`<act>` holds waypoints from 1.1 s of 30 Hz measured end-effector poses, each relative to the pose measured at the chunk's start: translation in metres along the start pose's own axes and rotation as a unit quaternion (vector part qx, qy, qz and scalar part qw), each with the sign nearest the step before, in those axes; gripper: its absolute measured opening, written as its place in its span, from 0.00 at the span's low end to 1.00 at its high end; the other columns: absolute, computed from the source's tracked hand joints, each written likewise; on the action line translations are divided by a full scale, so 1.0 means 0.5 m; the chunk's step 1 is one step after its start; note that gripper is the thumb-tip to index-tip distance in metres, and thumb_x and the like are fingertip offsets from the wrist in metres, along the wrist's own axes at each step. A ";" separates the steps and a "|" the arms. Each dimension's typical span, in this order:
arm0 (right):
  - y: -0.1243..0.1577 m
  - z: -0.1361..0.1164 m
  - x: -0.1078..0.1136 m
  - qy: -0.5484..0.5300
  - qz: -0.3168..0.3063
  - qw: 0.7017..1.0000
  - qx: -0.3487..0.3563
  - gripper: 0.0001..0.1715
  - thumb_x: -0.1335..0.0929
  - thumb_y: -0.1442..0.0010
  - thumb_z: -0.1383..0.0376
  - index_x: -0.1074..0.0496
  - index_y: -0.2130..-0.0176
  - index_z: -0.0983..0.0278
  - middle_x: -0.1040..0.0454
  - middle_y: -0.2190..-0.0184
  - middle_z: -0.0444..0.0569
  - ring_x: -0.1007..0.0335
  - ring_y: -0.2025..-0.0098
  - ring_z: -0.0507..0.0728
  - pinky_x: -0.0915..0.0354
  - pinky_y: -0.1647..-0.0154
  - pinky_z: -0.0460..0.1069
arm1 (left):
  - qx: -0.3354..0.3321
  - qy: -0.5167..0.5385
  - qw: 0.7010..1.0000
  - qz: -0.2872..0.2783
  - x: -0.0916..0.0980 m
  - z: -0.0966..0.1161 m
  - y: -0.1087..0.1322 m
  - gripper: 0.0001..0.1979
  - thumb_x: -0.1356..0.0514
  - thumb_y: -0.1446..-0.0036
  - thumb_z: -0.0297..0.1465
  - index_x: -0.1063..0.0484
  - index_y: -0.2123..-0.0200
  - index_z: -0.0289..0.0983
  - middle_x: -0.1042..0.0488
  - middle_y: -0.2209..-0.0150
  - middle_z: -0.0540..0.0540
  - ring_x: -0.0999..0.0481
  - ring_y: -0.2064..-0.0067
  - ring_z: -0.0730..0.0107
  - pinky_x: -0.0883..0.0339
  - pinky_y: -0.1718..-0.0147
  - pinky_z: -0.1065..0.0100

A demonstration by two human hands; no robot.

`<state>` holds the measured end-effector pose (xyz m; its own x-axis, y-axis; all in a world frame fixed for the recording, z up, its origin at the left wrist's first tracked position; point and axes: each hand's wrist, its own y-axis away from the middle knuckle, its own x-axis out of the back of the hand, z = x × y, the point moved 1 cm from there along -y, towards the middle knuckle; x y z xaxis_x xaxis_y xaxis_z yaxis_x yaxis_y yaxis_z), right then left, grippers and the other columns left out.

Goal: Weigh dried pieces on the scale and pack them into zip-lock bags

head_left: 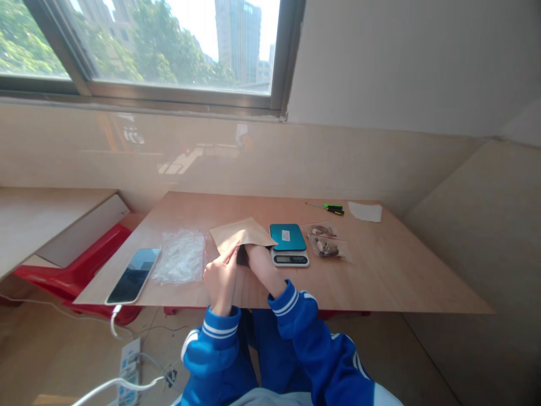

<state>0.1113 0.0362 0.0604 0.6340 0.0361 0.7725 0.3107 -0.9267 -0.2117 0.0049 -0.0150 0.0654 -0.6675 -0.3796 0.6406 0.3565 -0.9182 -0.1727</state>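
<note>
A brown paper bag (243, 232) lies on the wooden table (380, 276) in front of me. My left hand (220, 276) grips the bag's open edge, its fingers pinched on the paper. My right hand (252, 254) reaches inside the bag's mouth, so its fingers are hidden and only the wrist and forearm show. A small scale with a teal platform (288, 242) stands just right of the bag. Two clear bags of brown dried pieces (325, 241) lie to the right of the scale.
A stack of clear zip bags (181, 256) and a phone (134, 274) on a white cable lie to the left. A green-handled screwdriver (330, 208) and a white paper piece (366, 211) sit at the far edge. Red stools stand under the table.
</note>
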 end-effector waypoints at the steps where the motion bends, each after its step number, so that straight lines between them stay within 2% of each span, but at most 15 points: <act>1: 0.013 -0.002 0.003 0.014 0.001 1.000 -0.012 0.23 0.41 0.36 0.74 0.32 0.44 0.67 0.25 0.50 0.60 0.28 0.49 0.67 0.34 0.45 0.60 | 0.001 0.002 1.000 0.002 0.002 0.002 -0.003 0.16 0.43 0.40 0.41 0.22 0.53 0.48 0.18 0.61 0.43 0.20 0.58 0.55 0.33 0.62 0.64; 5: 0.060 -0.015 0.026 0.073 -0.006 0.997 0.001 0.24 0.41 0.37 0.77 0.32 0.45 0.64 0.28 0.48 0.58 0.31 0.46 0.65 0.34 0.45 0.60 | 0.000 0.009 1.000 0.000 0.014 0.013 -0.012 0.14 0.43 0.40 0.38 0.21 0.54 0.48 0.19 0.59 0.44 0.20 0.58 0.56 0.32 0.62 0.64; 9: 0.081 -0.014 0.053 0.018 0.012 0.997 0.068 0.26 0.38 0.39 0.78 0.31 0.45 0.59 0.30 0.48 0.53 0.34 0.45 0.60 0.34 0.44 0.55 | 0.000 0.021 1.000 -0.023 0.028 0.032 -0.017 0.14 0.43 0.41 0.40 0.21 0.55 0.48 0.18 0.61 0.46 0.20 0.62 0.60 0.32 0.64 0.65; 13: 0.098 0.007 0.069 -0.053 0.088 0.984 0.145 0.24 0.39 0.37 0.77 0.27 0.49 0.56 0.31 0.47 0.49 0.36 0.42 0.56 0.38 0.40 0.54 | -0.010 0.054 0.997 -0.052 0.035 0.051 -0.019 0.14 0.43 0.41 0.42 0.22 0.54 0.52 0.18 0.59 0.51 0.20 0.66 0.65 0.31 0.65 0.67; 16: 0.113 0.015 0.077 -0.105 0.181 0.964 0.167 0.21 0.36 0.36 0.73 0.28 0.49 0.52 0.30 0.47 0.48 0.34 0.43 0.56 0.37 0.41 0.54 | -0.004 0.046 0.998 -0.052 0.036 0.060 -0.021 0.15 0.43 0.42 0.43 0.22 0.55 0.52 0.18 0.62 0.51 0.20 0.67 0.64 0.31 0.64 0.66; 18: 0.118 0.021 0.086 -0.165 0.272 0.937 0.145 0.20 0.33 0.38 0.70 0.30 0.47 0.53 0.30 0.46 0.49 0.33 0.44 0.57 0.35 0.42 0.55 | -0.001 0.035 0.998 -0.044 0.035 0.061 -0.024 0.15 0.43 0.42 0.44 0.21 0.55 0.52 0.17 0.65 0.50 0.20 0.68 0.62 0.32 0.65 0.65; 20: 0.114 0.041 0.096 -0.246 0.362 0.894 0.095 0.26 0.30 0.41 0.67 0.36 0.44 0.56 0.31 0.45 0.53 0.30 0.46 0.58 0.32 0.46 0.55 | -0.002 0.026 0.999 -0.031 0.033 0.060 -0.027 0.15 0.43 0.42 0.44 0.21 0.55 0.51 0.17 0.66 0.49 0.20 0.68 0.61 0.32 0.65 0.65; 22: 0.098 0.085 0.103 -0.310 0.423 0.851 0.037 0.32 0.29 0.43 0.64 0.42 0.43 0.58 0.33 0.43 0.57 0.28 0.49 0.58 0.30 0.49 0.55 | -0.001 0.016 1.000 -0.016 0.030 0.058 -0.030 0.15 0.43 0.42 0.44 0.21 0.55 0.51 0.17 0.67 0.49 0.21 0.67 0.61 0.32 0.65 0.65; 24: 0.075 0.152 0.103 -0.319 0.451 0.833 -0.017 0.31 0.29 0.43 0.62 0.43 0.45 0.60 0.34 0.42 0.60 0.28 0.50 0.57 0.31 0.48 0.55 | -0.001 0.009 1.000 -0.008 0.028 0.056 -0.032 0.15 0.44 0.41 0.43 0.21 0.55 0.50 0.18 0.68 0.48 0.21 0.68 0.61 0.32 0.66 0.65; 26: 0.052 0.230 0.097 -0.270 0.446 0.850 -0.072 0.30 0.28 0.46 0.62 0.40 0.47 0.63 0.32 0.44 0.62 0.29 0.49 0.59 0.31 0.48 0.57 | 0.001 0.006 1.000 -0.009 0.025 0.054 -0.033 0.15 0.44 0.41 0.41 0.21 0.54 0.49 0.18 0.70 0.48 0.22 0.71 0.63 0.32 0.67 0.66; 29: 0.028 0.321 0.081 -0.136 0.352 0.918 -0.124 0.21 0.30 0.45 0.64 0.33 0.51 0.66 0.27 0.49 0.61 0.30 0.47 0.63 0.35 0.45 0.60 | 0.005 0.010 1.000 -0.014 0.022 0.051 -0.033 0.16 0.44 0.41 0.41 0.22 0.54 0.49 0.18 0.69 0.48 0.22 0.72 0.64 0.33 0.68 0.66; 31: 0.023 0.351 0.074 -0.056 0.287 0.948 -0.122 0.20 0.33 0.43 0.66 0.30 0.50 0.66 0.27 0.48 0.60 0.32 0.45 0.63 0.38 0.41 0.60 | 0.010 0.013 1.000 -0.014 0.021 0.048 -0.033 0.15 0.43 0.42 0.41 0.21 0.54 0.49 0.18 0.68 0.48 0.22 0.72 0.63 0.32 0.68 0.66; 33: 0.024 0.360 0.070 -0.006 0.244 0.964 -0.106 0.22 0.35 0.41 0.68 0.31 0.47 0.67 0.29 0.45 0.61 0.33 0.42 0.62 0.40 0.39 0.59 | 0.011 0.015 1.000 -0.014 0.021 0.046 -0.034 0.15 0.43 0.42 0.41 0.21 0.55 0.49 0.18 0.68 0.48 0.22 0.71 0.63 0.32 0.68 0.66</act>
<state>0.2647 0.0935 -0.0230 0.6757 -0.4211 0.6051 -0.1784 -0.8898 -0.4201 0.0071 -0.0007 0.0921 -0.6963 -0.3579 0.6221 0.3522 -0.9256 -0.1384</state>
